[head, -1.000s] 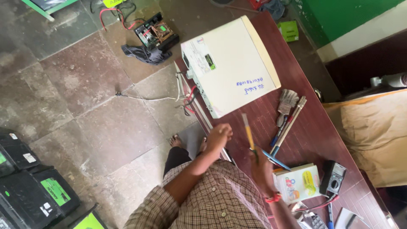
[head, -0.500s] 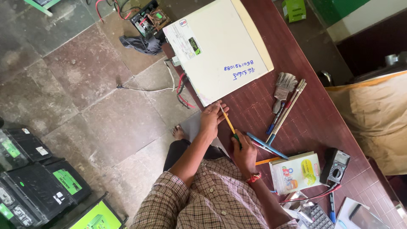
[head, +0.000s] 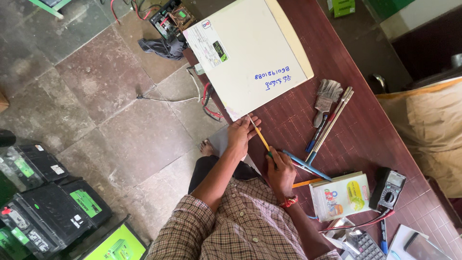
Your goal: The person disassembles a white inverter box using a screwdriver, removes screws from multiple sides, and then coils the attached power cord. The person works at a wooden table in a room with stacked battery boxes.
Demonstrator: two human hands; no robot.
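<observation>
Hands at the near edge of a dark red desk point(head: 365, 120). Right hand point(head: 280, 169) curled shut round the green grip of a yellow-shafted screwdriver point(head: 262, 138); shaft slants away from it up to the bottom edge of a big white flat box point(head: 250, 53). Left hand point(head: 242, 133) loosely open, fingers spread, fingertips touching the screwdriver shaft near its tip and just short of the box corner; holds nothing itself. Just right of the right hand: blue pen point(head: 306, 165), orange pencil point(head: 308, 183). Further right: small printed book point(head: 342, 194), multimeter point(head: 388, 187). Beyond the right hand, up-right: paint brush point(head: 327, 94) and metal rods point(head: 333, 120). Red and white cables point(head: 207, 96) hang off the desk edge left of the left hand. Black batteries point(head: 43, 197) on the floor, well apart, far left.
</observation>
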